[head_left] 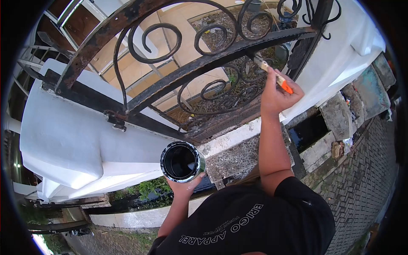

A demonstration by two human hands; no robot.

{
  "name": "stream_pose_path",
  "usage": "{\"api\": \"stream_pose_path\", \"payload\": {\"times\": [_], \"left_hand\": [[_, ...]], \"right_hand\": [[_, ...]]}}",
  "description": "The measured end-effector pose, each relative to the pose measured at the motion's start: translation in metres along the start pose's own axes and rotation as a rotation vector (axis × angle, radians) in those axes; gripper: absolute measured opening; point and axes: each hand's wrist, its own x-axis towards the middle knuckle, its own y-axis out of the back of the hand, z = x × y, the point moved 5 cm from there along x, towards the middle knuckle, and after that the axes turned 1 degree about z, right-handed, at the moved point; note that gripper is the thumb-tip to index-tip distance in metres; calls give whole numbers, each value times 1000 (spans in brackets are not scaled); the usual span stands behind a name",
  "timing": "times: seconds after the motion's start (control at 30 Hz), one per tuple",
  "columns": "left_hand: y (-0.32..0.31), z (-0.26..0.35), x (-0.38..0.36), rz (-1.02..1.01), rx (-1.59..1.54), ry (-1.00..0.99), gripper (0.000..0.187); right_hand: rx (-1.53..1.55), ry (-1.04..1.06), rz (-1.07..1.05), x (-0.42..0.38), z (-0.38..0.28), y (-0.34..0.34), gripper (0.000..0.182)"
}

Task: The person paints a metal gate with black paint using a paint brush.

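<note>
In my right hand (278,92) is a paintbrush (276,76) with a pale handle tipped in orange. Its dark bristles are up against the underside of the curved black bar of an iron gate (221,54), at the bar's right part. My left hand (185,187) is wrapped round a paint can (182,161) from below, its fingers partly hidden by it. Black paint lies inside the can, and its rim is smeared with black and white. Scrolled ironwork fills the gate above and below the bar, and the upper arch shows rusty brown patches.
White wall pillars (63,131) flank the gate. Beneath it runs a stone ledge (233,159). A drain opening with dark water (309,132) lies at right, near concrete slabs (335,114) and brick paving (361,170). Green plants (155,189) grow at lower left.
</note>
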Motion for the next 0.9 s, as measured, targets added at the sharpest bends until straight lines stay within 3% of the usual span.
{"api": "stream_pose_path", "payload": {"times": [0.03, 0.1, 0.13, 0.17, 0.23, 0.33, 0.37, 0.43, 0.47, 0.57, 0.9], "left_hand": [[-1, 1, 0, -1, 0, 2, 108], [-2, 3, -1, -12, -40, 12, 108], [-1, 3, 0, -13, -38, 10, 108], [0, 3, -1, -30, -10, 14, 109], [1, 3, -2, -47, 20, 16, 109], [5, -1, -5, 13, -18, 35, 109], [7, -3, -5, 0, 19, 32, 110], [7, -4, -7, -16, 54, 33, 111], [8, -5, -7, -7, 51, 40, 111], [8, -1, -5, 4, 35, 38, 111], [10, -3, -7, 32, -5, 24, 108]], "right_hand": [[-2, 0, 0, -4, -1, 0, 46], [-101, 74, -215, -21, -8, -11, 26], [21, 46, -182, -30, -16, -17, 16], [10, 22, -306, -35, -25, -20, 19], [280, -14, -75, -41, -30, -20, 15], [113, 21, -1, -17, -23, -9, 13], [112, 23, -4, -18, -22, -8, 13], [-217, 63, -227, -20, -24, -18, 15], [-240, 148, -291, -26, -32, -23, 21], [-43, 205, -256, -45, -31, -32, 24], [21, 238, -395, -61, -52, -40, 38]]}}
